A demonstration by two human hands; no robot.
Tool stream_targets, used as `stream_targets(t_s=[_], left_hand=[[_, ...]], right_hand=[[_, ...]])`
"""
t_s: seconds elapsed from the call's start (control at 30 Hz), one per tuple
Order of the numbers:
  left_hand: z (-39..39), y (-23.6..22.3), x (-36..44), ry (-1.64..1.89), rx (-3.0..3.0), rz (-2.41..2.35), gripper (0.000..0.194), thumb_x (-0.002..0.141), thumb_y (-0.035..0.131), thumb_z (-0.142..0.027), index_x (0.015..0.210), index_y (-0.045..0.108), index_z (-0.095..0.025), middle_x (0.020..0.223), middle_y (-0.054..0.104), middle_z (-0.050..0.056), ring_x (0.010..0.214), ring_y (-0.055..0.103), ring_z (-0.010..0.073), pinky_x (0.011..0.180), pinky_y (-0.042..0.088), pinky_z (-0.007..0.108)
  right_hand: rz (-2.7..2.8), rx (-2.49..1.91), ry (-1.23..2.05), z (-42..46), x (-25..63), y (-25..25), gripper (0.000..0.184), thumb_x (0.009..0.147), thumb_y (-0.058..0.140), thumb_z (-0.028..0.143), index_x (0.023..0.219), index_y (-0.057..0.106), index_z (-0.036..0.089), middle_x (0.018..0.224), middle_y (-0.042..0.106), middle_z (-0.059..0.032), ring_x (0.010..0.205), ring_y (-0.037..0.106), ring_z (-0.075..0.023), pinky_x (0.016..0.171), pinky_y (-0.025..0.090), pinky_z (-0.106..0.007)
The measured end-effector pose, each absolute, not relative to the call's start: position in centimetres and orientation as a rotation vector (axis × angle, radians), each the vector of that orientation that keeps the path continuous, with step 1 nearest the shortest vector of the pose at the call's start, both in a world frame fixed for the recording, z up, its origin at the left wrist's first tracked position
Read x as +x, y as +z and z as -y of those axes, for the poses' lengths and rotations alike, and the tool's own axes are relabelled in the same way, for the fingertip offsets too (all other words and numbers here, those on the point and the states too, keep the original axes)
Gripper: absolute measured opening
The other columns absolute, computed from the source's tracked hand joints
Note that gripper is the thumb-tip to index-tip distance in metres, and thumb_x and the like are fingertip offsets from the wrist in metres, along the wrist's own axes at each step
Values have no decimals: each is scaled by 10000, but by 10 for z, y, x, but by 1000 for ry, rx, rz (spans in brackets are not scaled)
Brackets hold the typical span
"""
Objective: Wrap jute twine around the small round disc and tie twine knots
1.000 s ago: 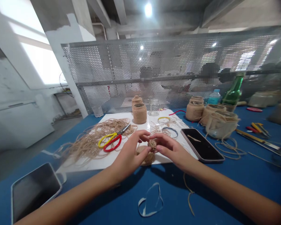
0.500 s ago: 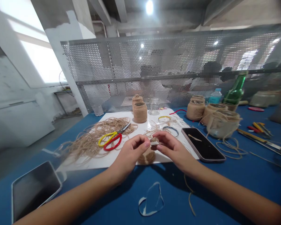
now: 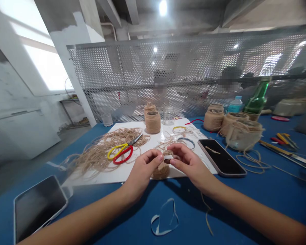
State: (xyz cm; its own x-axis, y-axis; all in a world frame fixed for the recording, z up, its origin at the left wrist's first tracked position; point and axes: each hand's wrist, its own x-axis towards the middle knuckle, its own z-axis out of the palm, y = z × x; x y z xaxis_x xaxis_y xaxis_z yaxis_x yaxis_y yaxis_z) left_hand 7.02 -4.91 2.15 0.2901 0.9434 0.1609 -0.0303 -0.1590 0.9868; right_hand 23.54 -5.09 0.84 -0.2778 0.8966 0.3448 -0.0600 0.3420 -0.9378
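Note:
My left hand (image 3: 142, 172) and my right hand (image 3: 190, 164) meet over the near edge of a white board (image 3: 132, 172). Between their fingertips they pinch a short white strip (image 3: 168, 157), each hand on one end. Just below the strip stands a small twine-wrapped object (image 3: 161, 170), partly hidden by my fingers. A loose heap of tan twine (image 3: 102, 151) lies on the board to the left, with red and yellow scissors (image 3: 121, 151) on it.
A black phone (image 3: 221, 157) lies right of my hands, a tablet (image 3: 37, 206) at the near left, a white loop (image 3: 165, 217) on the blue table (image 3: 257, 190). Twine-wrapped jars (image 3: 152, 121), a glass jar (image 3: 167, 115), a green bottle (image 3: 257, 97) and tools (image 3: 283, 146) stand behind. People sit beyond the perforated screen (image 3: 193, 71).
My hands have lifted slightly off the twine-wrapped object and drawn apart a little, and a white strip now shows between the fingertips.

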Motion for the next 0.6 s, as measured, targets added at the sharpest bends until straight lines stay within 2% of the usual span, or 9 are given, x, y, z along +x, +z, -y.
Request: stream_targets(t_s=[0.17,0.3,0.6], left_hand=[[51,25,72,1099,1457,-965,177,779,565,-318,746,524,-149,662,476,-14,617,423,107,573,329,220],[53,27,74,1103,1512,-1014,177,761,577,-311,720,525,-147,664,498,-13,629,448,116,582,337,221],[49,26,70,991,1533,-1049,248,732,609,-356,679,472,-156,586,442,-44,544,383,88,519,284,202]], right_hand=[[1524,-779,1181,54,234,10,258,775,589,272,1015,497,243,968,522,-10,856,513,-128,768,444,-262],[1504,-804,1176,56,232,11,191,795,562,275,975,508,237,912,530,-3,863,515,-133,765,437,-263],[1525,-817,1185,55,236,11,181,793,575,265,965,529,232,948,549,-5,920,520,-138,826,417,-268]])
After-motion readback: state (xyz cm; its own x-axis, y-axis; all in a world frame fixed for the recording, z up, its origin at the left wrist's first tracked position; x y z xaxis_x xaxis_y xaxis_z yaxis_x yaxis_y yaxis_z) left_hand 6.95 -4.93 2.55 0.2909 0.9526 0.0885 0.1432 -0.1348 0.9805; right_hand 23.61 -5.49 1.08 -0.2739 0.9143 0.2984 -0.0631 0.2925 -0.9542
